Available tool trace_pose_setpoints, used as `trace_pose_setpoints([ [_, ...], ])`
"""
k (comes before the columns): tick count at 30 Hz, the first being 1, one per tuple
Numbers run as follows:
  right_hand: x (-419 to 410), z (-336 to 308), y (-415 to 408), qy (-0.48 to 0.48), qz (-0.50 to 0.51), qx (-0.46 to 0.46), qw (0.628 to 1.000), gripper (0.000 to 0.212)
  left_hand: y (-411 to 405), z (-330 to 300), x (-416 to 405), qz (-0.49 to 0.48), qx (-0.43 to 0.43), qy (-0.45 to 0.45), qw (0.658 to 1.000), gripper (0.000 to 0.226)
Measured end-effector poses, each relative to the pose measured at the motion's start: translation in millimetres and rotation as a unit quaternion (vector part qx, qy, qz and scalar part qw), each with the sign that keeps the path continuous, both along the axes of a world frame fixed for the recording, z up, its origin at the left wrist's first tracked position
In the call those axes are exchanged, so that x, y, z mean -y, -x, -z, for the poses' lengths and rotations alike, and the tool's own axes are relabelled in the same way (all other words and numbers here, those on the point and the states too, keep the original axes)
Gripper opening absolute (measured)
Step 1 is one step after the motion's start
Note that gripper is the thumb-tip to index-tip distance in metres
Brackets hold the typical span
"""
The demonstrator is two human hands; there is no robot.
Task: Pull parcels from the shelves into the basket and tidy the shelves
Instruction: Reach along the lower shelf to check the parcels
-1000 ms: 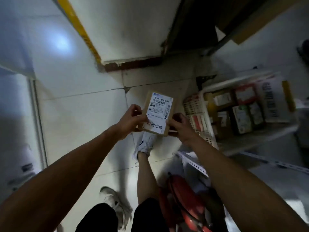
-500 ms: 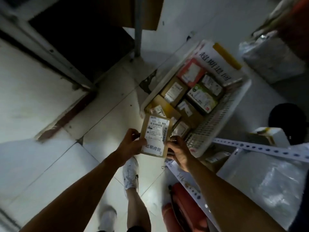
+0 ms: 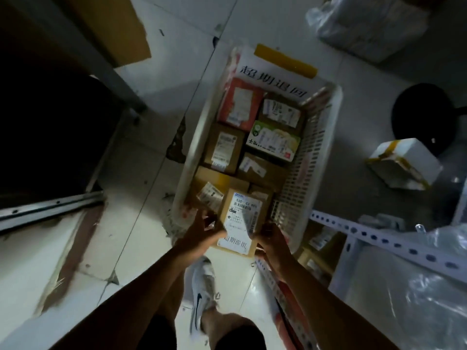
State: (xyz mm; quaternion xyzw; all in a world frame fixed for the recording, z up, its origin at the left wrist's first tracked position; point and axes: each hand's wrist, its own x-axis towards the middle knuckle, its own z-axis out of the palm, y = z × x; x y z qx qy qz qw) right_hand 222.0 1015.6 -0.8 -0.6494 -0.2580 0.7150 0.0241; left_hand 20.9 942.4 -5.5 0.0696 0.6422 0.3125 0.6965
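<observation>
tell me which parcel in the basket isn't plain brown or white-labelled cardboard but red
The red parcel at the far left end of the white basket, just below the big printed sign. The others around it are brown cartons, plus one green-and-white box.

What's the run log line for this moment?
step: place parcel | hands: left, right both holding it | position: over near end of basket | basket: nearly full

A brown cardboard parcel point(image 3: 242, 218) with a white label printed in black is gripped. Beyond the grip, a white slotted basket point(image 3: 310, 173) is seen, with brown, red point(image 3: 240, 104) and green-white point(image 3: 274, 140) parcels inside.
</observation>
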Motion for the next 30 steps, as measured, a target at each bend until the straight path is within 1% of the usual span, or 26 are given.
trace_pose_setpoints([
  [1, -9.0, 4.4, 1.9, -0.004, 0.014, 0.003, 1.000, 0.066, 1.3, 4.2, -14.3, 0.011, 0.000, 0.000, 1.000, 0.048],
  [2, -18.7, 10.4, 3.1, -0.002, 0.022, 0.006, 1.000, 0.061, 2.4, 7.5, -28.5, 0.018, -0.008, 0.002, 1.000, 0.043],
  [5, -49.1, 26.0, 11.2, 0.001, 0.045, 0.002, 0.999, 0.064, 10.4, 17.9, -69.0, 0.029, -0.050, 0.004, 0.998, 0.038],
  [6, -59.5, 30.6, 15.2, 0.000, 0.044, -0.001, 0.999, 0.066, 15.7, 19.9, -82.6, 0.023, -0.055, 0.010, 0.998, 0.040],
  [8, -82.7, 39.5, 22.6, 0.000, 0.057, -0.014, 0.998, 0.068, 26.0, 29.4, -107.2, 0.031, -0.033, 0.013, 0.999, 0.049],
  [9, -95.8, 42.1, 27.0, -0.001, 0.060, -0.023, 0.998, 0.066, 29.2, 30.8, -118.7, 0.030, -0.027, 0.008, 0.999, 0.046],
  [10, -108.4, 46.9, 30.9, -0.007, 0.063, -0.025, 0.998, 0.060, 32.9, 29.4, -132.4, 0.026, -0.027, 0.002, 0.999, 0.039],
  [11, -121.1, 50.8, 35.4, -0.020, 0.071, -0.023, 0.997, 0.052, 34.8, 28.6, -146.5, 0.019, -0.029, -0.006, 0.999, 0.033],
  [14, -162.7, 67.5, 52.1, -0.053, 0.083, 0.002, 0.995, 0.034, 41.9, 36.4, -191.2, -0.026, -0.041, 0.001, 0.999, 0.023],
  [16, -192.9, 81.1, 65.9, -0.079, 0.071, 0.030, 0.994, 0.034, 45.2, 51.8, -218.7, -0.063, -0.074, 0.020, 0.995, 0.020],
  [18, -223.6, 100.6, 79.2, -0.095, 0.069, 0.043, 0.992, 0.041, 48.9, 72.8, -246.2, -0.116, -0.095, 0.065, 0.987, 0.031],
  [21, -274.4, 125.0, 103.7, -0.111, 0.059, 0.038, 0.991, 0.052, 55.5, 101.2, -289.2, -0.233, -0.054, 0.121, 0.963, 0.033],
  [23, -306.0, 142.3, 120.8, -0.128, 0.062, 0.023, 0.989, 0.058, 61.8, 118.5, -319.5, -0.273, 0.011, 0.140, 0.952, 0.029],
  [25, -333.0, 160.4, 142.1, -0.135, 0.062, 0.027, 0.989, 0.061, 68.5, 133.3, -341.5, -0.276, 0.052, 0.146, 0.949, 0.024],
  [27, -354.5, 180.8, 163.8, -0.141, 0.071, 0.033, 0.987, 0.061, 75.7, 149.9, -361.5, -0.268, 0.073, 0.155, 0.948, 0.027],
  [30, -372.1, 208.3, 189.1, -0.150, 0.060, 0.043, 0.986, 0.051, 88.3, 172.8, -380.3, -0.244, 0.115, 0.157, 0.950, 0.036],
])
